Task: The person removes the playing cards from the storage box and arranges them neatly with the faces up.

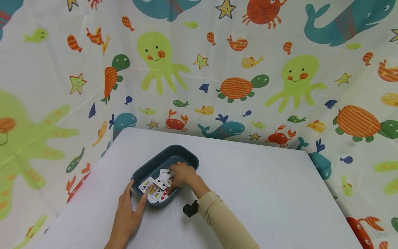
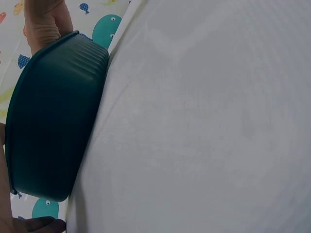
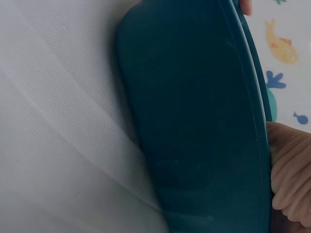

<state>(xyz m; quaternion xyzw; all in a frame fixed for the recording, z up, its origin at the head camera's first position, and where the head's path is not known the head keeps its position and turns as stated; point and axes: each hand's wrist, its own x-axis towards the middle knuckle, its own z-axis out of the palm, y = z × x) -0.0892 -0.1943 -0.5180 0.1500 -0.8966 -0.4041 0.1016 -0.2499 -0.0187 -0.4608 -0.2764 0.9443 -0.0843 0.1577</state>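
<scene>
A dark teal plastic tub [image 1: 155,166] sits on the white table, with several playing cards [image 1: 151,189] lying face up and overlapping in its near end. A king shows on top, beside spades and a red-suited card. My left hand [image 1: 125,214] touches the tub's near left corner, its fingers spread and fairly straight at the rim. Reaching over the right side, my right hand [image 1: 183,174] has its fingers and thumb curled at opposite edges of some cards. In the right wrist view the tub's wall [image 3: 194,107] hides the fingertips of that hand [image 3: 294,170].
The white-covered table [image 1: 255,186] extends to the right of the tub. Behind and beside it hangs a curtain [image 1: 186,79] printed with sea animals. A small black device [image 1: 190,209] sits at my right wrist, by the beige sleeve [image 1: 222,216].
</scene>
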